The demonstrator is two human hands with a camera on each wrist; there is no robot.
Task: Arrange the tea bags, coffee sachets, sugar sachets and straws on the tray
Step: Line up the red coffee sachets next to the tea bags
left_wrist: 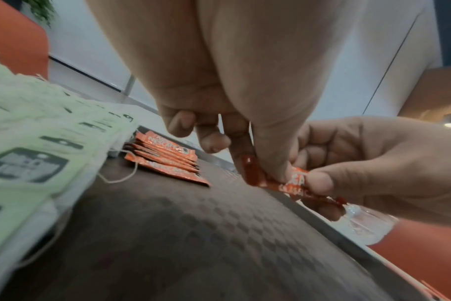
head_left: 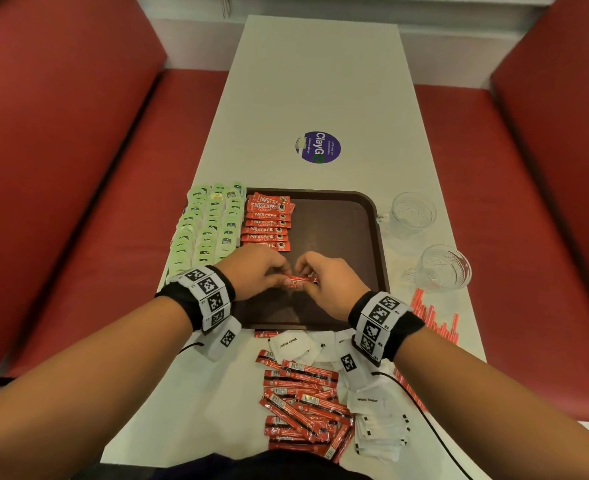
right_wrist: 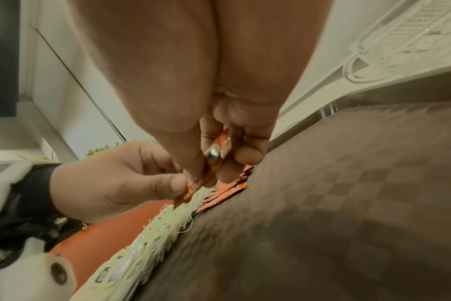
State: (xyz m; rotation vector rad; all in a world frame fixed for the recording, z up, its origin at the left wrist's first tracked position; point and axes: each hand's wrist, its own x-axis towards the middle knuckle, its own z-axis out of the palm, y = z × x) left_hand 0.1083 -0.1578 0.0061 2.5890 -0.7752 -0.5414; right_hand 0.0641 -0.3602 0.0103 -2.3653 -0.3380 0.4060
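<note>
Over the brown tray (head_left: 338, 237), my left hand (head_left: 262, 273) and right hand (head_left: 324, 280) pinch one red coffee sachet (head_left: 298, 281) by its two ends. The left wrist view shows that sachet (left_wrist: 283, 184) held just above the tray (left_wrist: 193, 234). In the right wrist view the sachet (right_wrist: 214, 163) runs between both thumbs. A column of red coffee sachets (head_left: 269, 223) lies on the tray's left side. Pale green tea bags (head_left: 206, 226) lie in rows along the tray's left edge.
Loose red coffee sachets (head_left: 303, 407) and white sugar sachets (head_left: 376, 420) are heaped on the white table (head_left: 321, 81) near me. Red straws (head_left: 435, 317) lie at the right edge. Two glass cups (head_left: 412, 213) (head_left: 444, 268) stand right of the tray. Red benches flank the table.
</note>
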